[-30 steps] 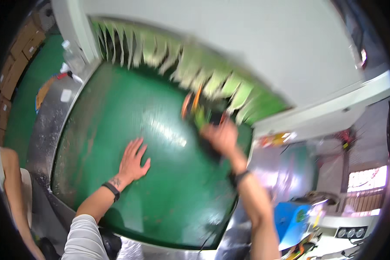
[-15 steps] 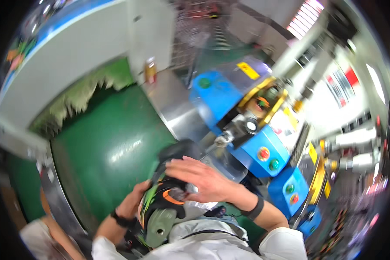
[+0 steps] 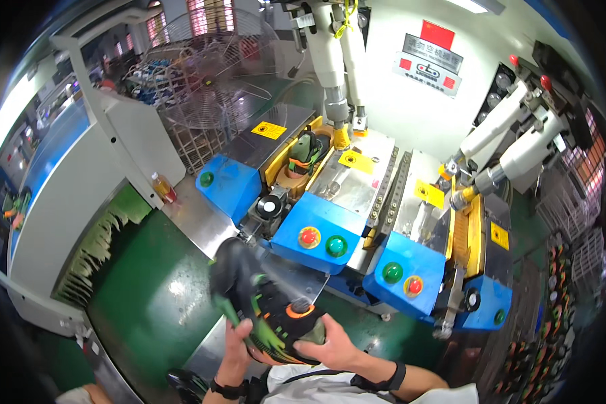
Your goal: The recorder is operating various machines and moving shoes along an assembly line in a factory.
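Observation:
Low in front of me is a black shoe with green and orange trim, tilted, one end raised toward the machine. My left hand grips its left side from below. My right hand closes on the olive-coloured near end, thumb on top. Beyond it stands a sole press with blue housings and red and green buttons. In the press's left bay sits a similar shoe between yellow pads, beneath a white press arm. The right bay shows yellow pads.
To the left is a white machine with a green fringed opening. A small bottle stands on a metal ledge. A large wire fan is behind. Racked shoes line the far right. Someone's arm shows at the lower left.
My view has swung right toward the press. My right hand has moved from lying across the shoe's top to gripping its near end. The shoe has turned in my hands.

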Demonstrator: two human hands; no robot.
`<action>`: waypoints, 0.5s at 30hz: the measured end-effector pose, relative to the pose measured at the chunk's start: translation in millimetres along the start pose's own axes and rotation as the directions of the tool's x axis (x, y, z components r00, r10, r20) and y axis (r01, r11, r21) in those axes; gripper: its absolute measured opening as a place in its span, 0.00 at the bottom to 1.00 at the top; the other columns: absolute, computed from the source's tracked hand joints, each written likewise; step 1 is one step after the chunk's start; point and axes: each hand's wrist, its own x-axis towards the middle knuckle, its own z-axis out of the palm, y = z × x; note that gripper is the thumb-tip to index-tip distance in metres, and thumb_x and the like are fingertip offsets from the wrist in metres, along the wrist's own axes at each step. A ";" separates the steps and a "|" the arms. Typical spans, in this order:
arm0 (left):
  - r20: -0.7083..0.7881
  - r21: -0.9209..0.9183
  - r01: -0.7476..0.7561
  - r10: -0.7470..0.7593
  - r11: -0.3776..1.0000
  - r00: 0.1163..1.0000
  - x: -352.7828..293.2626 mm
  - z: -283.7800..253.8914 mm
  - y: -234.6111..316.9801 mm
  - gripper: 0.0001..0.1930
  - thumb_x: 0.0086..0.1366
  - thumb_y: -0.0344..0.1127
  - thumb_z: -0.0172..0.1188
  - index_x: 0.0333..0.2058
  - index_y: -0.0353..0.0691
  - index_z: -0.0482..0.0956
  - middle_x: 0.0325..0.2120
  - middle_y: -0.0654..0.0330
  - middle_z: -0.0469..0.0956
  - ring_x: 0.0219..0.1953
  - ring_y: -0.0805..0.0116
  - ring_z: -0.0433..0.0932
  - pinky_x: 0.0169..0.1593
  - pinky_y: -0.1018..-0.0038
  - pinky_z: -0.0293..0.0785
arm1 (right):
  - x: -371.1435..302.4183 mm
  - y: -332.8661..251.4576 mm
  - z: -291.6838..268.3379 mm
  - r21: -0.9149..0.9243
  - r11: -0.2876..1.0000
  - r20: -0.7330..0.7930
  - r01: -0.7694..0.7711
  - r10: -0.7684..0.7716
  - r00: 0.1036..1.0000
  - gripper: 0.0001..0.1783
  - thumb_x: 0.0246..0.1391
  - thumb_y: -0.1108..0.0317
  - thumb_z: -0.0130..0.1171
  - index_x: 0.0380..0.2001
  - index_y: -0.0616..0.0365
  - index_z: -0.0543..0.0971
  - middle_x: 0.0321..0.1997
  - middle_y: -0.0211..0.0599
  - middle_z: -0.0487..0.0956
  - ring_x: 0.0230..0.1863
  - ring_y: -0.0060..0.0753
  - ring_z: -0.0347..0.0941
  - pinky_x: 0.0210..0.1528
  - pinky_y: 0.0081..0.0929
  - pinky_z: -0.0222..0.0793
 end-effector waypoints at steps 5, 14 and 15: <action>-0.071 0.081 -0.375 0.381 0.923 0.922 81.7 15.3 2.9 0.32 0.66 0.28 0.50 0.65 0.33 0.48 0.62 0.47 0.60 0.66 0.58 0.58 0.67 0.65 0.52 | -11.0 8.1 -55.7 0.319 0.947 -0.199 0.017 0.050 0.979 0.30 0.46 0.69 0.68 0.52 0.64 0.68 0.48 0.36 0.76 0.48 0.28 0.71 0.52 0.29 0.67; 0.197 0.910 -0.162 -0.054 0.381 0.979 471.7 125.6 36.7 0.39 0.43 0.32 0.62 0.57 0.33 0.61 0.47 0.48 0.72 0.50 0.57 0.72 0.52 0.68 0.69 | 46.0 -19.4 -78.7 0.234 0.970 -0.428 0.071 0.037 0.903 0.29 0.40 0.65 0.71 0.46 0.65 0.74 0.44 0.41 0.78 0.45 0.34 0.74 0.50 0.33 0.69; 0.239 0.918 -0.187 -0.112 0.351 0.964 497.4 130.8 22.2 0.35 0.42 0.31 0.62 0.53 0.34 0.66 0.42 0.50 0.75 0.45 0.58 0.74 0.48 0.68 0.71 | 53.0 -21.9 -78.6 0.264 0.964 -0.409 0.037 0.077 0.909 0.28 0.40 0.65 0.71 0.45 0.64 0.75 0.43 0.41 0.79 0.44 0.34 0.74 0.49 0.32 0.69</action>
